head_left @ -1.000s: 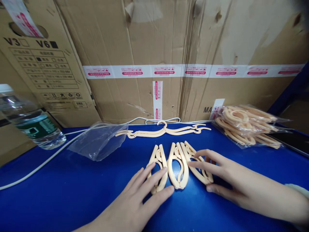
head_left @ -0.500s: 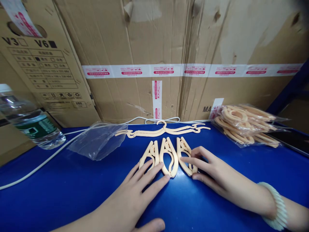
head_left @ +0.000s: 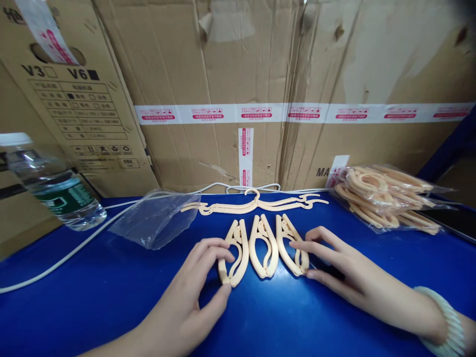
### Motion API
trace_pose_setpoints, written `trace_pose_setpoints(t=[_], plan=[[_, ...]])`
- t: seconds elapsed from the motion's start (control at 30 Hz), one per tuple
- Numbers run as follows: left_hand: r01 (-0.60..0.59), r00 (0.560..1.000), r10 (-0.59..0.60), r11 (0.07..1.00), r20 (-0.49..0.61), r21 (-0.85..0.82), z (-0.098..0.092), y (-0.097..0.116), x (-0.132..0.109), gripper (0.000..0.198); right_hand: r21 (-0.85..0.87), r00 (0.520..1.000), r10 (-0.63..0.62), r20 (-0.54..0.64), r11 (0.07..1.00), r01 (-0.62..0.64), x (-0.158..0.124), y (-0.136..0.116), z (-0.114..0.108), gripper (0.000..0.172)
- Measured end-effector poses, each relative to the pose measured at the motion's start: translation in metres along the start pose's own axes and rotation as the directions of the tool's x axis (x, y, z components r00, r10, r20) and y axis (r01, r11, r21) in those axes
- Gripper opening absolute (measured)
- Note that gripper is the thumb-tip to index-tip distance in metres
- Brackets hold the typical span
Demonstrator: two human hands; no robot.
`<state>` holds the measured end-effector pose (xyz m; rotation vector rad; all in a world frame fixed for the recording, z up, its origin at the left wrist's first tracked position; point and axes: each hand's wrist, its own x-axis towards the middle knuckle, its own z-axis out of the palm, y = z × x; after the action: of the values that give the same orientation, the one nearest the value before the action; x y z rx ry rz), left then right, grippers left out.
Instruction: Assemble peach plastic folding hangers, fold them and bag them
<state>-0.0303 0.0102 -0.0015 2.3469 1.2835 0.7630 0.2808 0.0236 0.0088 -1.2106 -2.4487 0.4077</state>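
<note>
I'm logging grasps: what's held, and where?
Left hand holds leftmost folded hanger; right hand, rightmost folded hanger; each by its outer side and lower end.

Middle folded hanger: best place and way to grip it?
I'd pinch the near end of the middle folded hanger, coming from the near side and above: it lies flat, outer hangers flank it closely, and the gaps widen toward that tapered end.

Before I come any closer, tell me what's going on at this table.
A person's bare left hand touches the leftmost folded, cream-coloured hanger, and the right hand touches the rightmost one. The middle hanger lies between them, with neither hand on it, on the shiny blue table. Behind the row, one cream-coloured hanger lies unfolded; off to the right, clear plastic bags hold more.
</note>
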Motion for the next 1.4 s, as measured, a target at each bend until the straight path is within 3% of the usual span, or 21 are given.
trace_pose_setpoints(t=[0.1, 0.23, 0.57, 0.83, 1.07, 1.17, 1.4], plan=[[0.055, 0.998, -0.054, 0.998, 0.028, -0.04, -0.002, 0.002, 0.004, 0.006, -0.005, 1.0, -0.017, 0.021, 1.0, 0.017, 0.001, 0.0, -0.003, 0.041], [0.084, 0.994, -0.078, 0.993, 0.071, -0.08, -0.001, 0.007, 0.004, 0.006, -0.035, 0.998, -0.045, 0.036, 0.998, 0.047, 0.001, -0.001, -0.005, 0.039], [0.081, 0.996, -0.076, 0.987, 0.042, -0.139, -0.001, 0.008, 0.005, 0.009, -0.071, 0.997, -0.054, 0.049, 0.996, 0.057, 0.002, -0.001, -0.007, 0.038], [0.122, 0.992, -0.125, 0.982, -0.014, -0.146, -0.004, 0.007, 0.007, 0.007, -0.318, 0.992, -0.038, -0.119, 0.948, -0.002, 0.021, 0.051, -0.016, 0.046], [0.098, 0.994, -0.107, 0.976, -0.034, -0.196, -0.002, 0.005, 0.009, 0.006, -0.319, 0.996, 0.089, -0.014, 0.943, -0.089, 0.033, 0.084, -0.011, 0.069], [0.077, 0.993, -0.093, 0.978, -0.075, -0.197, -0.001, 0.003, 0.008, 0.007, -0.339, 0.997, 0.068, -0.041, 0.937, -0.078, 0.033, 0.083, -0.012, 0.064], [0.061, 0.99, -0.085, 0.979, -0.114, -0.197, -0.002, 0.003, 0.006, 0.008, -0.346, 0.99, 0.007, -0.138, 0.937, -0.054, 0.034, 0.07, -0.019, 0.031]])
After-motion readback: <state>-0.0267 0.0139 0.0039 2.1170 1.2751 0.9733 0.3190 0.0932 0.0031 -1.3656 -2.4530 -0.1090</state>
